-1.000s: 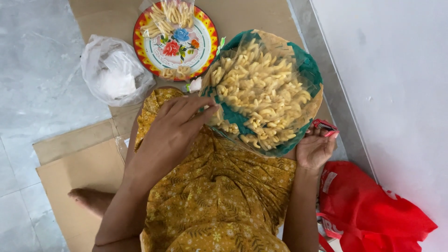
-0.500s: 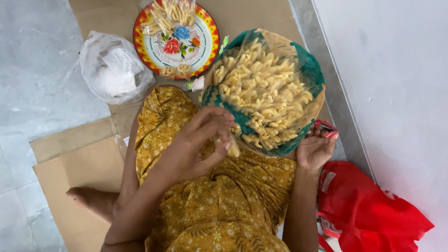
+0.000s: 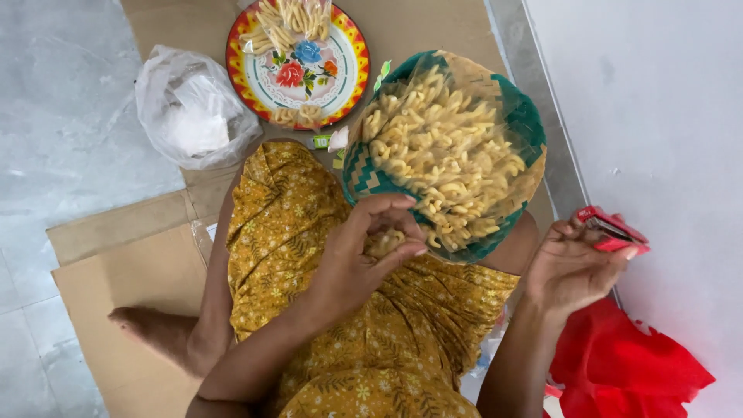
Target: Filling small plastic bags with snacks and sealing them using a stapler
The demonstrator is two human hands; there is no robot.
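Single head view, looking steeply down, close over lap (image 3: 333,310) and cardboard (image 3: 124,271).

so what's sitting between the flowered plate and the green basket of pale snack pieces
In the head view, a few small scraps, white and green wrapper-like bits, lie on the cardboard between the flowered plate and the green basket.

The basket (image 3: 517,116) is green with a pale zigzag pattern and holds pale yellow crackers (image 3: 441,155). At 11 o'clock, the plate (image 3: 271,77) has a red-yellow rim and painted flowers. The skirt (image 3: 294,224) is mustard yellow with small flowers. At 4 o'clock lies a red bag (image 3: 627,371).
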